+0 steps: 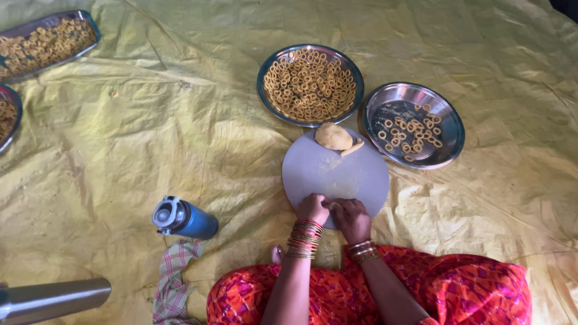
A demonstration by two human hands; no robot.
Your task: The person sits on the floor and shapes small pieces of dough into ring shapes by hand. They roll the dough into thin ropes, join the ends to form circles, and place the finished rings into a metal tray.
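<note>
A big yellow sheet [150,138] covers the floor across the whole frame. It is wrinkled, with lots of bare room in the middle left and on the right side.

A round grey board [337,174] lies in the lower middle. Its near edge is at the person's lap. Its far edge touches a full plate of little dough rings [310,84], and its right edge is just beside a second plate [448,129] with only a few rings. So the board is boxed in at the top and the right, and open on its left.

Two more trays of rings sit at the upper left: a long tray [45,42] and a round tray [7,117], cut off by the frame edge. A blue bottle [183,218] lies at the lower left, well apart from the board, with a checked cloth [174,277] below it. A shiny metal tube [54,298] is in the bottom left corner.

A lump of dough [334,136] sits on the board's far edge.

The left hand [312,207] and right hand [352,218] meet on the board's near edge. Each grip is curled nearly closed, pinching a tiny bit of dough [331,204] between them.
</note>
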